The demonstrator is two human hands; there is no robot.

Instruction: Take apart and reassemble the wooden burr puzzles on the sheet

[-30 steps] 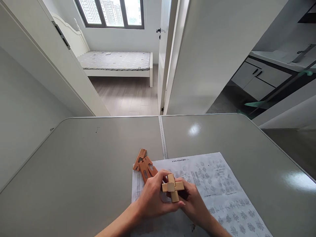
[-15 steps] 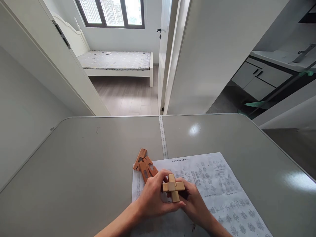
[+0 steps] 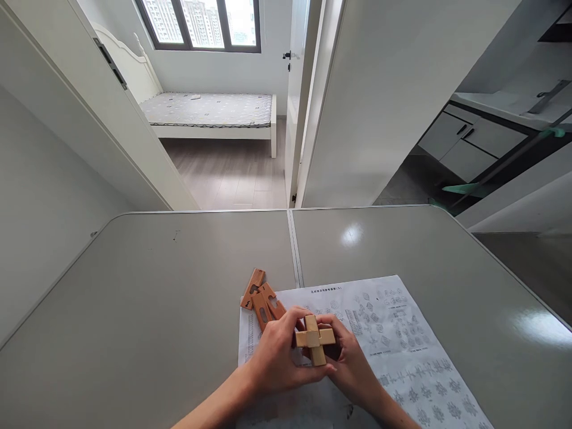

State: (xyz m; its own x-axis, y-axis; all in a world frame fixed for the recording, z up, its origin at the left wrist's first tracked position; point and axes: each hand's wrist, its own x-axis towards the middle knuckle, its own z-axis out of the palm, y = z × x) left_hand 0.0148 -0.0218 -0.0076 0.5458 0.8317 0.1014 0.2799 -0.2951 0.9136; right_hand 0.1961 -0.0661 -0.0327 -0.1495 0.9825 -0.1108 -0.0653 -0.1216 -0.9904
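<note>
A pale wooden cross-shaped puzzle [image 3: 314,339] is held between both my hands just above the printed sheet [image 3: 393,339]. My left hand [image 3: 277,360] wraps it from the left, thumb under it. My right hand [image 3: 351,363] grips it from the right and behind, fingers curled. Several darker brown notched wooden pieces [image 3: 261,298] lie in a small pile on the table just beyond my left hand, partly on the sheet's corner.
The grey table [image 3: 147,298] has a seam [image 3: 295,250] down its middle and a rounded far edge. Beyond it an open doorway shows a bed [image 3: 210,113] and window. Cabinets [image 3: 473,143] stand at the right.
The pale puzzle has turned slightly in my fingers; my hands stay in the same place.
</note>
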